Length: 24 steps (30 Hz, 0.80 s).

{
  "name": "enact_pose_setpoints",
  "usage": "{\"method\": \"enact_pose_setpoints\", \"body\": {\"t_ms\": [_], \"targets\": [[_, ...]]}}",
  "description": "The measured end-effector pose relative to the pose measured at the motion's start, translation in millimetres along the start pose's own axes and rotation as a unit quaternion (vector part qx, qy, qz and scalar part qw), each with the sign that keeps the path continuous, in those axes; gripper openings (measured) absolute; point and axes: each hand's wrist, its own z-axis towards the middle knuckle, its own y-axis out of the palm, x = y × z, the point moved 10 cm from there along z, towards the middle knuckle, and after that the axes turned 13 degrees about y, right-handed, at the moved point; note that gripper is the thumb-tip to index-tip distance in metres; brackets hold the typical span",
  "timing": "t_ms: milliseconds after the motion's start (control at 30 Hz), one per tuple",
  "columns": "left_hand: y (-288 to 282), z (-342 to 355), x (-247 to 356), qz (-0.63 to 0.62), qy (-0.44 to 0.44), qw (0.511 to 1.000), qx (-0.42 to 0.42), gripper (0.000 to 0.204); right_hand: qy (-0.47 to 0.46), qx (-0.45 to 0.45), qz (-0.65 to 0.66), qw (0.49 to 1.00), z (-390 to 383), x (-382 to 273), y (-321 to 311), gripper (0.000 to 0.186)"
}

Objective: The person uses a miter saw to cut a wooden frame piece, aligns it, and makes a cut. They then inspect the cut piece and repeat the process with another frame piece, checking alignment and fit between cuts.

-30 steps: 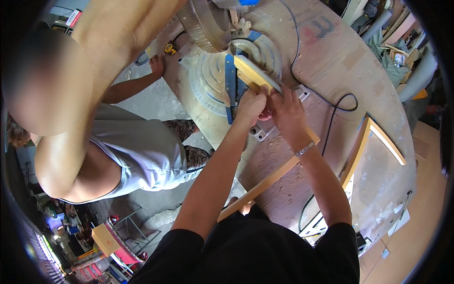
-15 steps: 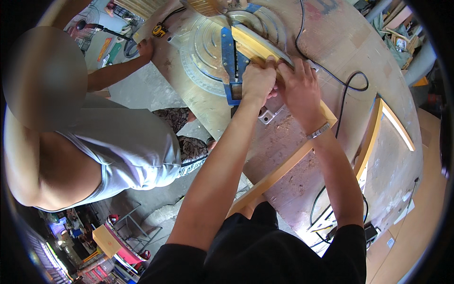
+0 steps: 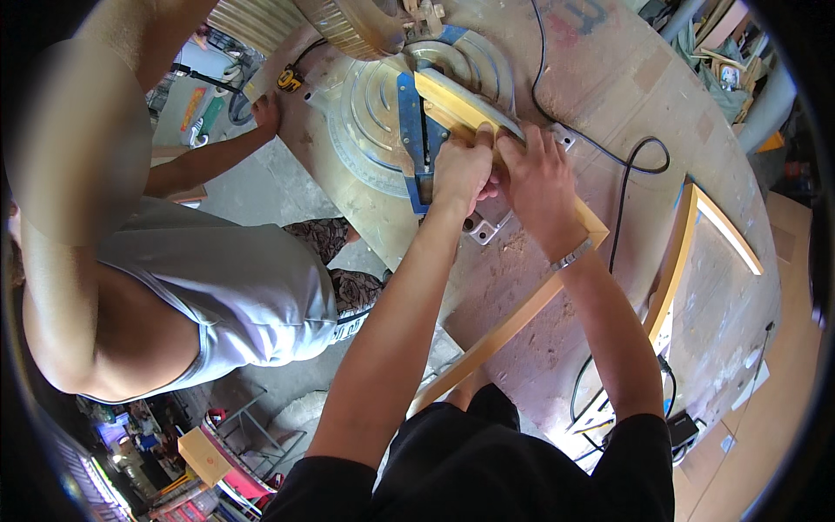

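Observation:
A miter saw (image 3: 370, 130) with a round metal turntable and a blue slotted insert sits on the bench. A light wooden frame (image 3: 457, 100) lies across it, its end beside the slot; the frame bends at a corner near my right wrist, and a long side runs back toward my body. My left hand (image 3: 465, 170) closes on the near edge of the strip, thumb on top. Right beside it, my right hand (image 3: 541, 174) presses over the same strip with bent fingers. The saw's ribbed guard (image 3: 357, 26) is above the turntable; the blade cannot be made out.
At the left stands a person in a grey tank top (image 3: 235, 287), one hand (image 3: 265, 113) on the bench edge near a yellow tape measure (image 3: 290, 79). A black cable (image 3: 628, 165) loops over the dusty bench (image 3: 687, 113). Another wooden frame (image 3: 674, 261) lies at right.
The view has shifted slightly, so the bench things appear lower and more to the left. More of the saw guard and of the other person's raised arm shows. My hands keep their hold on the frame.

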Motion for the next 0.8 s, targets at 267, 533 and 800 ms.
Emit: {"method": "enact_pose_setpoints", "body": {"t_ms": [267,533,800], "targets": [[0.8,-2.2,-2.0,-0.008,-0.021,1.0,-0.008,0.054,0.003,0.001,-0.002,1.0,0.3,0.4,-0.1,0.021],[1.8,0.0,-3.2,-0.031,-0.026,0.999,-0.009,0.051,-0.005,0.022,0.002,1.0,0.8,-0.5,-3.6,0.02],[1.7,0.8,-5.0,-0.041,-0.029,0.999,-0.02,0.047,-0.003,0.01,-0.002,1.0,-0.4,0.4,0.1,0.02]]}}
